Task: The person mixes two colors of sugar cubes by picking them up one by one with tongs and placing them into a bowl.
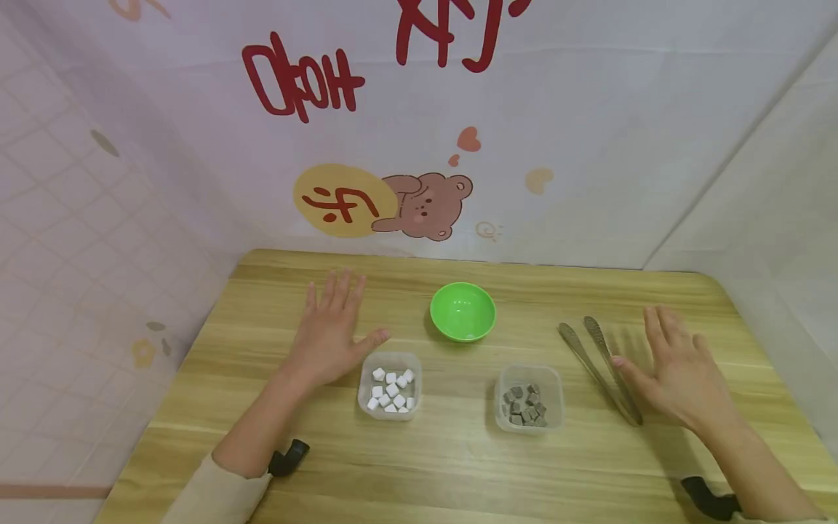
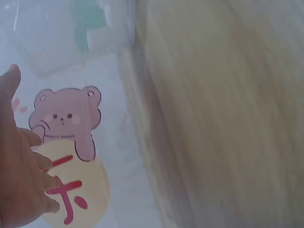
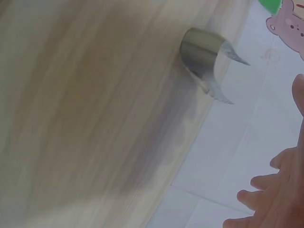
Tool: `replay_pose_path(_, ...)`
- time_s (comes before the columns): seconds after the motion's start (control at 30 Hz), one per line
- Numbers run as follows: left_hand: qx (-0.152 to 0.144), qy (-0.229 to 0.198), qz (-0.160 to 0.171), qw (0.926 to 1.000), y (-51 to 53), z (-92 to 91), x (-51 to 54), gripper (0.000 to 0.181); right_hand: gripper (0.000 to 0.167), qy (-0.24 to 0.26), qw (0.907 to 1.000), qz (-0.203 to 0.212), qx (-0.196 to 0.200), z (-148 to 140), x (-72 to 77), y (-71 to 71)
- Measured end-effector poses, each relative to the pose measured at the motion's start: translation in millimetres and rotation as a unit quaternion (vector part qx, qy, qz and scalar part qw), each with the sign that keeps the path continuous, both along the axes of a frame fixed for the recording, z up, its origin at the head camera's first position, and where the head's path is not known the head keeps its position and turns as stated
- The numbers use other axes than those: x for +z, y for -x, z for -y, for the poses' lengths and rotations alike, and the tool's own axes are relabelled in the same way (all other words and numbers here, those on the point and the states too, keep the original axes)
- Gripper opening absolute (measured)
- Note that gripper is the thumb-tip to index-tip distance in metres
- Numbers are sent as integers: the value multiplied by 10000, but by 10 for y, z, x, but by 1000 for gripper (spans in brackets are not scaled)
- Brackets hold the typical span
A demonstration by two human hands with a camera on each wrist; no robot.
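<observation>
My left hand (image 1: 329,331) is spread with straight fingers, just behind and left of a clear square container (image 1: 390,416) of small white cubes (image 1: 392,389). It holds nothing. On the right, my right hand (image 1: 681,371) has its fingers extended beside metal tongs (image 1: 605,375), its thumb close to one arm of them; whether it touches is hard to tell. The tongs also show in the right wrist view, bent end (image 3: 202,52) nearest the camera. A second clear container (image 1: 553,393) holds small grey-brown cubes (image 1: 524,409). Between and behind both containers sits a green bowl (image 1: 463,313).
The wooden table (image 1: 445,473) backs onto a white printed sheet (image 1: 589,109) with a cartoon bear (image 1: 432,204) and red lettering. More sheeting (image 1: 78,291) stands along the left side and another panel along the right. Black straps or mounts (image 1: 288,458) are near both wrists.
</observation>
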State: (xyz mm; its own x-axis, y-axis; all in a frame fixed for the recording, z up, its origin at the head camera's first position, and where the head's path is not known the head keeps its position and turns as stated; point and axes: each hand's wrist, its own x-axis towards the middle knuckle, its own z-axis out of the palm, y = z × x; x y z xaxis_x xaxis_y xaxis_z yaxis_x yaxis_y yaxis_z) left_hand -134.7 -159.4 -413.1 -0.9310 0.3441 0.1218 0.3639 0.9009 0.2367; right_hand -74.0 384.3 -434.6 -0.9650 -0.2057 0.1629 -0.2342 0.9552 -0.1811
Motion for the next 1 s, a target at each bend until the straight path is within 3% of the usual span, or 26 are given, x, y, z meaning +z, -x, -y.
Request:
replay_pose_path(0.37,-347,-86,-154,9992,-152,-205,70,102,103,51,9998,-174,-10,123,29,-57)
replay_pose_path(1.0,-837,-398,-541,9942,-358,-583,210,105,107,60,9999,61,-133,347,3,-122)
